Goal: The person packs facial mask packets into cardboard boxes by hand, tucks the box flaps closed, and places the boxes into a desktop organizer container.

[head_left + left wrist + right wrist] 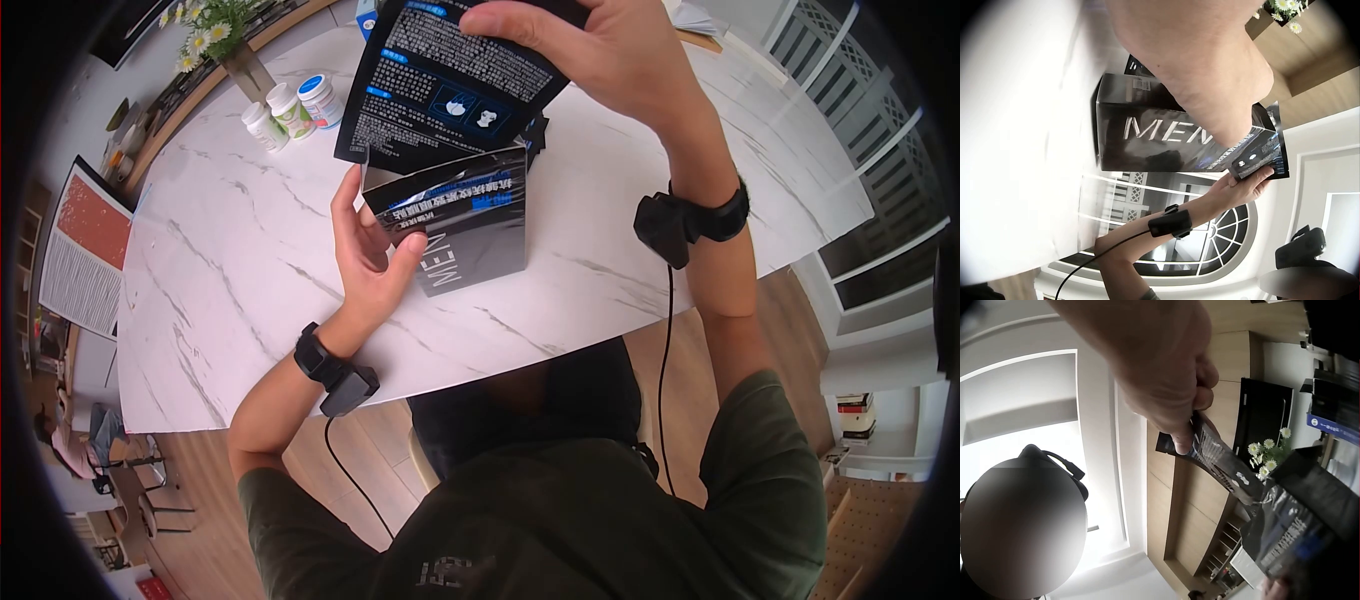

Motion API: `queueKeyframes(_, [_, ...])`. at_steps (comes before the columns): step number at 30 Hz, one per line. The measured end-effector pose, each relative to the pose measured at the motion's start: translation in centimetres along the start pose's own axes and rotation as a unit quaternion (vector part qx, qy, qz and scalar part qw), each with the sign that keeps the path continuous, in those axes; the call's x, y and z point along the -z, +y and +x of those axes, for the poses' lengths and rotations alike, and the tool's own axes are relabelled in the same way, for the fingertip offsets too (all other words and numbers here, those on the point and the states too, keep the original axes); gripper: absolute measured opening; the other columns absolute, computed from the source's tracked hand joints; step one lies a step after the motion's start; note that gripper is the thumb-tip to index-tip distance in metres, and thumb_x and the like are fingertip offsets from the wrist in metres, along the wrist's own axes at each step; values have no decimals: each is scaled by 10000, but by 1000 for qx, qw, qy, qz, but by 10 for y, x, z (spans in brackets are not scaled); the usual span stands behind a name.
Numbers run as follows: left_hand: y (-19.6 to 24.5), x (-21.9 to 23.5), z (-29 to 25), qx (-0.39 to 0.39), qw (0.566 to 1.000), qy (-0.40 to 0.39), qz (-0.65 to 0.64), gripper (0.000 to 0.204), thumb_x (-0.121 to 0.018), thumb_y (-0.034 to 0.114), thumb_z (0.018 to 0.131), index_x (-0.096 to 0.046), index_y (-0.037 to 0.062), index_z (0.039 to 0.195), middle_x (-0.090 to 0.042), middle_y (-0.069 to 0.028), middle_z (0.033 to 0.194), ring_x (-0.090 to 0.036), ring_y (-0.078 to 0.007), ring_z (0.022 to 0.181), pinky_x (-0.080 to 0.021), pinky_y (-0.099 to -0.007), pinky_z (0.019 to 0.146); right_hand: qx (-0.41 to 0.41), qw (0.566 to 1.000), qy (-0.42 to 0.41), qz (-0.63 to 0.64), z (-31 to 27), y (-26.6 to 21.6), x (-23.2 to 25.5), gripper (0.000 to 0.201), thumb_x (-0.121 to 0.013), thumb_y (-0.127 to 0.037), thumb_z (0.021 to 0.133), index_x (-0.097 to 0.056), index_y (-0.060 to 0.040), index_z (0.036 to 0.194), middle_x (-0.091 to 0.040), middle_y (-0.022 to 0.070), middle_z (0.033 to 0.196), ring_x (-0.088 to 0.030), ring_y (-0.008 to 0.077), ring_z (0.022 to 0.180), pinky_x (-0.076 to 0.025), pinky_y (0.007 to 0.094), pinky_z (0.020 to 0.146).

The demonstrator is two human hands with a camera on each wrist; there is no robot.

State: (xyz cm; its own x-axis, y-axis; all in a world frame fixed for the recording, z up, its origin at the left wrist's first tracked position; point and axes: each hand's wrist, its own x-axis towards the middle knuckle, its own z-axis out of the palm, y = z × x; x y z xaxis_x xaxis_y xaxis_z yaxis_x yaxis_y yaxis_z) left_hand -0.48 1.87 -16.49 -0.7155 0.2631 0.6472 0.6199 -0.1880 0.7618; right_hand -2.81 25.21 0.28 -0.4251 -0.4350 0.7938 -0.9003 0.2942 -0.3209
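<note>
While the black box [470,225] marked MEN stands on the white marble desk [230,250] with its top flap open, the left hand [365,255] holds it at the near left corner, thumb pressed on the front face and fingers straight up along the side. More sachets with blue and white print show in the box's open mouth. Above the box, the right hand [590,50] pinches a flat black sachet [445,85] by its upper edge, thumb and curled fingers closed on it, so the printed sheet hangs tilted with its lower edge just over the opening; whether it touches the box I cannot tell. The right wrist view shows the same pinch [1179,419] on the sachet [1222,462] from below.

Both wrists carry black strapped cameras with cables. Farther back on the desk, to the left, three small white bottles [290,105] with coloured lids stand close together, next to a vase of white daisies [215,35]. A red and white booklet [85,250] lies off the desk's left edge. White slatted chair backs [850,90] stand beyond the desk on the right.
</note>
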Motion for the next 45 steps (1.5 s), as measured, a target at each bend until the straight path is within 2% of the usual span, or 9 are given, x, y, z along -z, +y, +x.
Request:
queueKeyframes(3, [0, 1, 0, 2, 1000, -3, 1, 798, -627, 66, 819, -86, 33, 1404, -540, -156, 1182, -568, -191, 1041, -466, -290, 829, 51, 993, -13, 102, 8, 1, -1, 389, -658, -35, 800, -481, 22, 1142, -632, 97, 960, -599, 116, 857, -487, 233, 729])
queueKeyframes(4, [1, 1, -1, 3, 1000, -7, 3, 797, -626, 65, 819, -86, 32, 1404, -542, -155, 1180, -569, -187, 1039, -466, -281, 817, -92, 990, -34, 105, 1, -13, 11, 399, -642, 4, 797, -438, 20, 1140, -607, 102, 987, -585, 114, 898, -486, 225, 754])
queueKeyframes(7, [0, 1, -1, 1, 1000, -6, 6, 799, -629, 69, 818, -88, 32, 1404, -541, -154, 1182, -570, -183, 1036, -466, -269, 799, -86, 966, 5, 244, 2, 1, 10, 347, -640, 7, 804, -465, 15, 1103, -609, 96, 969, -583, 105, 882, -496, 221, 751])
queueKeyframes(17, [3, -1, 3, -19, 1000, -7, 16, 798, -634, 87, 818, -98, 20, 1404, -532, -161, 1192, -530, -209, 1110, -444, -332, 899, -24, 958, 124, 259, 5, 14, 2, 212, -620, -82, 863, -512, 11, 1020, -620, 68, 914, -591, 95, 826, -501, 216, 733])
queueKeyframes(28, [0, 0, -1, -7, 1000, -6, 3, 804, -642, 81, 813, -99, 25, 1404, -514, -169, 1215, -529, -213, 1110, -449, -320, 879, -73, 933, 119, 330, 4, 1, -21, 259, -613, -149, 878, -529, 18, 1058, -616, 91, 958, -577, 117, 894, -491, 237, 758])
queueKeyframes(30, [-1, 0, -1, -12, 1000, -6, 3, 804, -644, 85, 813, -102, 25, 1403, -506, -170, 1224, -526, -215, 1115, -451, -321, 878, -81, 969, -17, 232, 3, 7, -17, 312, -652, -136, 844, -545, 18, 1093, -617, 95, 1007, -574, 145, 915, -482, 270, 791])
queueKeyframes(41, [-1, 0, -1, -21, 1000, -8, 18, 809, -662, 115, 809, -116, 21, 1399, -455, -177, 1275, -504, -226, 1143, -457, -330, 885, -158, 939, -150, 265, -9, 3, -11, 349, -676, -109, 811, -553, 12, 1114, -618, 92, 1033, -559, 156, 944, -459, 276, 834])
queueKeyframes(43, [-1, 0, -1, -25, 999, -18, 7, 815, -665, 115, 807, -114, 23, 1400, -455, -174, 1271, -504, -226, 1142, -459, -331, 882, -105, 981, -150, 66, -23, 10, -21, 392, -720, -334, 745, -630, 5, 921, -637, 126, 767, -610, 199, 710, -475, 297, 652])
queueKeyframes(45, [1, -1, -1, -17, 1000, -15, 5, 816, -664, 113, 806, -112, 23, 1400, -459, -174, 1266, -506, -225, 1139, -460, -331, 880, -83, 979, -182, 41, -24, 12, -22, 421, -721, -362, 743, -647, 23, 895, -636, 135, 724, -607, 215, 655, -480, 298, 624])
